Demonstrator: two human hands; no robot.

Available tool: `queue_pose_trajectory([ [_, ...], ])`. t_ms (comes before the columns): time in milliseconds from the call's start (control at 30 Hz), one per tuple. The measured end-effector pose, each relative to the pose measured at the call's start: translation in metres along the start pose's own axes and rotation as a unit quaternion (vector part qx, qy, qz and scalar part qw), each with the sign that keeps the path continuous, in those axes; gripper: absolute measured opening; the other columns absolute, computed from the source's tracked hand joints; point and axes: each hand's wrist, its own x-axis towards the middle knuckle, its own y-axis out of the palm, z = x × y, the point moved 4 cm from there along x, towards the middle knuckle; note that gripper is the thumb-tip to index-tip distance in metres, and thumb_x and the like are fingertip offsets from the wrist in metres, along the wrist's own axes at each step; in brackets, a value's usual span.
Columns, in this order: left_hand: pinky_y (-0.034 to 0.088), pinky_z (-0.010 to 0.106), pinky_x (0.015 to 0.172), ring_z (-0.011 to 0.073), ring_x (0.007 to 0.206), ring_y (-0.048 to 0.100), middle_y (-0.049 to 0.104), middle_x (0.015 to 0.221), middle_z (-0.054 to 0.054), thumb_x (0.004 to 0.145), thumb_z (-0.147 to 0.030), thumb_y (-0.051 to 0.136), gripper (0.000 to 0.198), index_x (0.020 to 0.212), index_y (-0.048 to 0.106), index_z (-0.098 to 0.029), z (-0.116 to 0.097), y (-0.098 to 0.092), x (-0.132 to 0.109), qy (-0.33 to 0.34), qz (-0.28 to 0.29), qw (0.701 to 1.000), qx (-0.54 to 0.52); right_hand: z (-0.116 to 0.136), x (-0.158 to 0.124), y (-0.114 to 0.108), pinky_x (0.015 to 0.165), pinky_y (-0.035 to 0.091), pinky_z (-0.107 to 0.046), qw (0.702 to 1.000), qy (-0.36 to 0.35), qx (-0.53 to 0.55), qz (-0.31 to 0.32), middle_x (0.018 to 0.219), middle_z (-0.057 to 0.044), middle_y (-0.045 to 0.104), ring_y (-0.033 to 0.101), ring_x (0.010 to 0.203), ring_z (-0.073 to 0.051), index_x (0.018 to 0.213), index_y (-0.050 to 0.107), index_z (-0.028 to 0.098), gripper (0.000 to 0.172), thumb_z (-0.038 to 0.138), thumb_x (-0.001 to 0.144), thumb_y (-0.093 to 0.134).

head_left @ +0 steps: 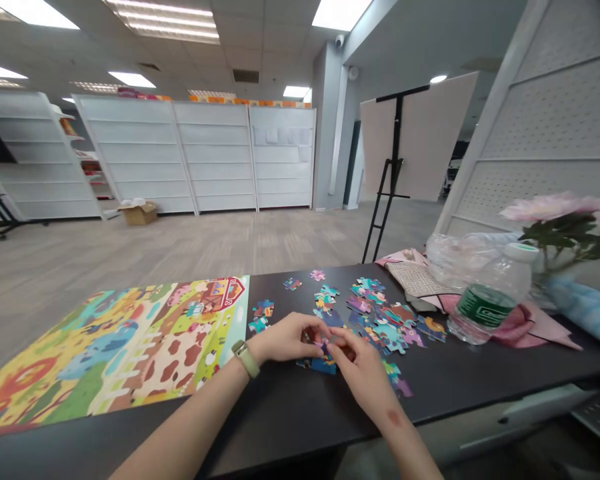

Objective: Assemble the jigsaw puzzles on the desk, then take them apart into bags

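Table edge [480,400] runs just below left hand [283,337] and right hand [363,380]

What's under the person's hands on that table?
Blue jigsaw pieces show on the dark table beneath the left hand and right hand. The palms and fingers cover the rest, so how many pieces lie there cannot be seen.
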Motion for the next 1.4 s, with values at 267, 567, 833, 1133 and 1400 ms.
queue_pose_trajectory([
  [267, 0.045, 0.03, 0.087, 0.0209, 0.093, 0.06, 0.066, 0.096, 0.002, 0.074, -0.026, 0.078, 0.028, 0.102, 0.074, -0.025, 0.014, -0.021, -0.01, 0.005, -0.004, 0.974, 0.228, -0.008, 0.002, 0.002, 0.076, 0.051, -0.038, 0.986, -0.025, -0.154, -0.061, 0.086, -0.006, 0.073, 0.068, 0.079, -0.024, 0.093, 0.068, 0.022, 0.019, 0.028, 0.088, 0.051],
  [567, 0.045, 0.03, 0.085, 0.0223, 0.093, 0.063, 0.07, 0.095, 0.003, 0.076, -0.041, 0.08, 0.03, 0.102, 0.077, -0.027, 0.006, -0.018, -0.009, 0.013, 0.05, 0.962, 0.269, 0.015, -0.005, 0.012, 0.095, 0.045, -0.042, 0.971, -0.102, -0.213, 0.035, 0.1, -0.006, 0.068, 0.061, 0.102, -0.025, 0.087, 0.069, 0.023, 0.011, 0.024, 0.087, 0.057],
  [833, 0.049, 0.024, 0.074, 0.0199, 0.084, 0.067, 0.074, 0.093, 0.004, 0.07, -0.037, 0.085, 0.036, 0.102, 0.077, -0.022, 0.013, -0.019, -0.01, -0.021, 0.062, 0.975, 0.211, 0.005, -0.004, 0.016, 0.097, 0.046, -0.045, 0.967, -0.107, -0.23, 0.031, 0.107, -0.009, 0.067, 0.059, 0.106, -0.027, 0.091, 0.075, 0.023, 0.016, 0.025, 0.089, 0.059],
  [1133, 0.05, 0.023, 0.073, 0.0186, 0.082, 0.068, 0.073, 0.09, 0.003, 0.069, -0.037, 0.085, 0.036, 0.101, 0.076, -0.021, 0.02, -0.02, -0.011, -0.024, 0.05, 0.983, 0.172, 0.011, -0.005, 0.017, 0.098, 0.045, -0.047, 0.957, -0.131, -0.253, 0.062, 0.111, -0.008, 0.067, 0.058, 0.108, -0.027, 0.088, 0.075, 0.025, 0.021, 0.025, 0.091, 0.054],
  [1400, 0.049, 0.023, 0.07, 0.0156, 0.073, 0.066, 0.072, 0.081, 0.002, 0.087, -0.024, 0.062, 0.015, 0.093, 0.074, -0.019, 0.021, -0.034, -0.01, -0.032, -0.076, 0.971, 0.222, 0.002, -0.003, 0.003, 0.1, 0.045, -0.042, 0.983, -0.072, -0.169, -0.025, 0.115, -0.007, 0.063, 0.056, 0.113, -0.023, 0.11, 0.064, 0.022, 0.046, 0.007, 0.075, 0.036],
])
